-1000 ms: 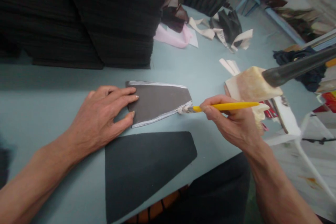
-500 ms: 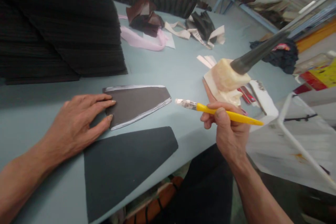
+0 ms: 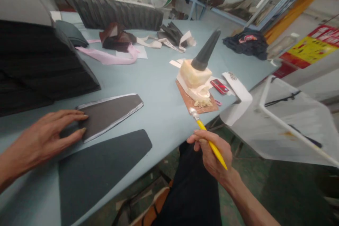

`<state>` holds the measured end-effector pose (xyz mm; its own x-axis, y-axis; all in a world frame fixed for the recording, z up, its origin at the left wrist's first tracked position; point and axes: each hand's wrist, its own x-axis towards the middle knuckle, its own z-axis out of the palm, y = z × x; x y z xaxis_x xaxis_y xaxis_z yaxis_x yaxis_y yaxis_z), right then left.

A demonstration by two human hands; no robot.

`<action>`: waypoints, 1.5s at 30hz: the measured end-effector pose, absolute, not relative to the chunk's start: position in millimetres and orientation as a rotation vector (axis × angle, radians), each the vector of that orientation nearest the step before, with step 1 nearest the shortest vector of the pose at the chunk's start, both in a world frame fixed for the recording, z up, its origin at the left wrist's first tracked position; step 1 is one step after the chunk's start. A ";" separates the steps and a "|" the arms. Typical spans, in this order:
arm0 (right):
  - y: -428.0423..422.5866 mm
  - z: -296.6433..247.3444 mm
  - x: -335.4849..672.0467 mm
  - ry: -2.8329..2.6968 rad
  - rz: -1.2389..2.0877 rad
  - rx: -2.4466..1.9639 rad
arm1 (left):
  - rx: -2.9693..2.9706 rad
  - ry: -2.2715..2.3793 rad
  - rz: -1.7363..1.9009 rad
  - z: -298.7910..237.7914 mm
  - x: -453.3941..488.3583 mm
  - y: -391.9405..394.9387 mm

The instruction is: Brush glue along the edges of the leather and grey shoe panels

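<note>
My left hand [image 3: 50,136] lies with fingers and thumb apart on the left end of a small stack of tapered dark pieces [image 3: 111,114], whose two long sides show pale, fanned edges. Just in front of it lies a larger flat dark panel [image 3: 106,173]. In my right hand [image 3: 215,152] is a yellow-handled brush [image 3: 202,125], pinched between thumb and fingers. Its whitish, wet-looking bristles are at the near edge of a brown board [image 3: 188,102]. On that board stands a cream-coloured block-shaped container [image 3: 196,72] with a black cone [image 3: 208,51] on top and pale residue around its base.
Tall black stacks [image 3: 39,67] rise at the left, and a row of dark pieces [image 3: 116,14] stands at the back. Scraps and a pink strip [image 3: 106,56] lie mid-table. A red box [image 3: 219,86] sits beside the container. A white-framed bin [image 3: 291,123] adjoins the right edge.
The view has swung to the right. My right hand has moved the brush from beside the stacked pieces to the board by the container. My left hand stays on the stack.
</note>
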<state>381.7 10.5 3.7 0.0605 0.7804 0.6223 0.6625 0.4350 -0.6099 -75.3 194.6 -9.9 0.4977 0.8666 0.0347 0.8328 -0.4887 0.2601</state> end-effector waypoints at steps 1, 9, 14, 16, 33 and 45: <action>12.2 1.8 381.2 -1.666 0.130 -1.264 | 2.511 1.455 0.186 -0.3 -71.0 194.9; 30.9 -12.8 346.6 -1.825 0.096 -1.041 | 2.448 1.620 -0.097 32.6 -37.5 191.9; 23.7 -15.0 328.3 -1.820 0.155 -0.997 | 2.425 1.638 -0.147 35.3 -30.5 197.4; 19.5 -16.0 326.3 -1.799 0.174 -0.997 | 2.420 1.638 -0.140 39.0 -26.2 198.3; 124.8 1.6 325.5 -1.789 0.265 -1.472 | 2.121 2.052 0.125 38.2 -30.2 160.8; 188.3 0.7 276.9 -2.137 0.274 -1.805 | 2.296 1.853 0.268 22.4 -36.2 161.7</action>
<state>276.9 188.3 0.7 -0.1434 0.9817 0.1250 0.9186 0.1791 -0.3524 -36.2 161.7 22.4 0.2077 0.9778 0.0281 0.9456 -0.2080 0.2501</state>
